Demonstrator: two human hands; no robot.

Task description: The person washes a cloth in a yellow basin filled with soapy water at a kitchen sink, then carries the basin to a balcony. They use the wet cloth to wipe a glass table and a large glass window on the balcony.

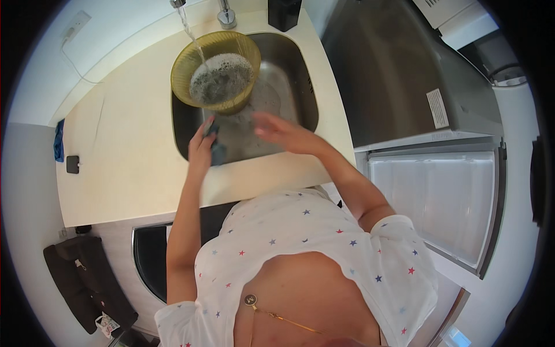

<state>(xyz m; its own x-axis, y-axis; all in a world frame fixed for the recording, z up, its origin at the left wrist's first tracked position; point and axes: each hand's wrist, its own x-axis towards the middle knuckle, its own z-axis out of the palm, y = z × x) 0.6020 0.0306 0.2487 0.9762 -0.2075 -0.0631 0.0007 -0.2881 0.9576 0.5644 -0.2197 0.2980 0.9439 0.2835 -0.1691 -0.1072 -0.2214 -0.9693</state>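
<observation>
My left hand [200, 145] is at the front left of the stainless steel sink [277, 82], its fingers closed around a dark blue-green cloth or sponge [218, 152]. Over the front part of the basin, my right hand [284, 133] is held palm inward with its fingers apart and nothing in it; it is blurred. Behind both hands a yellow translucent plastic basin [182, 82] stands tilted in the sink. Foamy water [223, 80] partly fills it. A stream of water [190, 32] runs into it from the faucet spout [177, 3].
A chrome faucet base [226, 18] and a black container [284, 15] stand behind the sink. On the cream countertop [125, 143] lies a small black device [73, 165]. A steel appliance [386, 73] borders the right side. A black chair [149, 256] stands below the counter.
</observation>
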